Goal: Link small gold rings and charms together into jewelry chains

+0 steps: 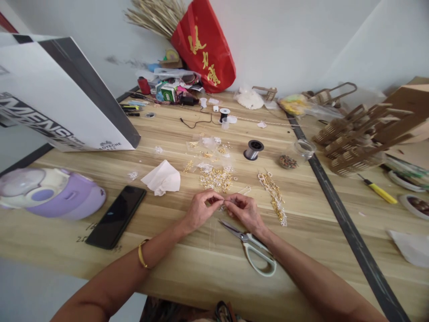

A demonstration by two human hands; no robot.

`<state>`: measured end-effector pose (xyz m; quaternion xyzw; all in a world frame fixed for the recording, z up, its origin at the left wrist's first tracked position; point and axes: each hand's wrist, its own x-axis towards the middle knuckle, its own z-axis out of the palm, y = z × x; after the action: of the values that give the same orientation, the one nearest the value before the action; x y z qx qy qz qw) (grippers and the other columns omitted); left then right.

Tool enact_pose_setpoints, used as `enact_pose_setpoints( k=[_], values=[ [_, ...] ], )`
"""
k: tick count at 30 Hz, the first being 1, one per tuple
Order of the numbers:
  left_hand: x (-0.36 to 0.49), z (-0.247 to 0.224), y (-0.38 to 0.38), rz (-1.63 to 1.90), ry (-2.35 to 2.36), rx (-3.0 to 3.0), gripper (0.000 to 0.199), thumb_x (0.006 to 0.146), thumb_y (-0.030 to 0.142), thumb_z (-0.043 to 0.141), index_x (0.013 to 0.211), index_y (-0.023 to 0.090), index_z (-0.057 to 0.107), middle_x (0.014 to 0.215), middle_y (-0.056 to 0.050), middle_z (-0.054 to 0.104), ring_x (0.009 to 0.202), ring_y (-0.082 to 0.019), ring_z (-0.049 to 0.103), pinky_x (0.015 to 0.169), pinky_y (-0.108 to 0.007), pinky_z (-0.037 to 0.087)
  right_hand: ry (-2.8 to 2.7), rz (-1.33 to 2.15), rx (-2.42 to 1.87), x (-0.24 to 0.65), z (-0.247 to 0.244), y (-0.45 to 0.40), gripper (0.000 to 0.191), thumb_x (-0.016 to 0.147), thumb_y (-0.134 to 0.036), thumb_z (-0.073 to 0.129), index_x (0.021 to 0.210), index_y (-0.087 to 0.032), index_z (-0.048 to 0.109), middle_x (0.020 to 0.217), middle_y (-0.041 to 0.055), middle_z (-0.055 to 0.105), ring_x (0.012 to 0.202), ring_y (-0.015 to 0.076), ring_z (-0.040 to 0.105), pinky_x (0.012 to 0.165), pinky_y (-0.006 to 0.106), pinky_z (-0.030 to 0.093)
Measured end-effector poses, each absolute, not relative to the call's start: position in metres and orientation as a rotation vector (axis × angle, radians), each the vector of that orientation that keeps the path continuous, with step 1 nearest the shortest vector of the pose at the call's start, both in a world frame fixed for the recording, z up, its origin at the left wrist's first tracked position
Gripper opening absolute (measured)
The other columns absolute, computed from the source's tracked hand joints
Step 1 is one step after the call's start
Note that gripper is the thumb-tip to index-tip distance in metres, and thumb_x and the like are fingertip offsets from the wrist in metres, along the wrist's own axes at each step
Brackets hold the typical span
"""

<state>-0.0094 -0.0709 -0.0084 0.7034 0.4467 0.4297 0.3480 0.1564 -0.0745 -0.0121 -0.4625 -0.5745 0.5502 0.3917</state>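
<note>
My left hand and my right hand meet fingertip to fingertip above the wooden table, each pinching something too small to make out. Just beyond them lies a pile of gold and silver beads. Scissors with pale green handles lie open under and beside my right wrist. Right of my right hand is a gold and silver chain bundle. A crumpled white tissue sits beyond my left hand. A spool of thin wire stands behind the beads.
A black phone and a purple bottle lie at left, before a large white box. Toward the back stands a red bag. Small woven racks, a yellow cutter and a bead dish are at right.
</note>
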Motion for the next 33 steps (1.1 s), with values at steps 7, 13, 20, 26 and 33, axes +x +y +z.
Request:
enact_pose_setpoints(
  k=[7,13,20,26,33],
  values=[
    [-0.0107,-0.0076,-0.0708,1.085,1.154,1.835,0.006,0.076,0.014,0.060,0.074,0.014,0.066,0.072,-0.004,0.066,0.069,-0.013,0.059,0.062,-0.023,0.045,-1.368,1.489,-1.060,0.1556,-0.0129,-0.0744,0.031,0.072,-0.041,0.068,0.085,-0.016,0.055,0.059,-0.0022,0.057,0.047,0.0080,0.050,0.044,0.019,0.040],
    [-0.0110,-0.0055,-0.0716,1.027,1.144,1.813,0.007,0.076,0.015,0.060,0.076,0.014,0.067,0.075,-0.005,0.067,0.071,-0.014,0.060,0.066,-0.025,0.046,-1.375,1.509,-1.007,0.1562,-0.0145,-0.0745,0.029,0.074,-0.039,0.067,0.084,-0.016,0.052,0.059,-0.0025,0.058,0.047,0.0077,0.050,0.044,0.019,0.041],
    [-0.0105,-0.0029,-0.0714,0.984,1.099,1.754,0.010,0.077,0.016,0.060,0.083,0.013,0.068,0.081,-0.007,0.069,0.076,-0.016,0.061,0.072,-0.027,0.046,-1.394,1.458,-1.022,0.1573,-0.0150,-0.0739,0.028,0.076,-0.039,0.065,0.086,-0.015,0.054,0.056,-0.0029,0.057,0.046,0.0080,0.050,0.045,0.020,0.041],
    [-0.0106,-0.0017,-0.0707,0.963,1.082,1.740,0.010,0.077,0.015,0.059,0.082,0.013,0.068,0.082,-0.006,0.069,0.078,-0.016,0.062,0.073,-0.027,0.046,-1.456,1.394,-1.059,0.1579,-0.0149,-0.0747,0.025,0.079,-0.037,0.063,0.088,-0.014,0.057,0.057,-0.0030,0.054,0.046,0.0075,0.047,0.044,0.019,0.039],
    [-0.0114,-0.0025,-0.0686,0.949,1.068,1.659,0.010,0.076,0.014,0.060,0.081,0.013,0.068,0.080,-0.006,0.069,0.074,-0.015,0.061,0.069,-0.025,0.047,-1.521,1.324,-1.063,0.1563,-0.0125,-0.0761,0.026,0.080,-0.038,0.060,0.092,-0.015,0.060,0.061,-0.0012,0.055,0.047,0.0078,0.046,0.043,0.019,0.037]
  ],
)
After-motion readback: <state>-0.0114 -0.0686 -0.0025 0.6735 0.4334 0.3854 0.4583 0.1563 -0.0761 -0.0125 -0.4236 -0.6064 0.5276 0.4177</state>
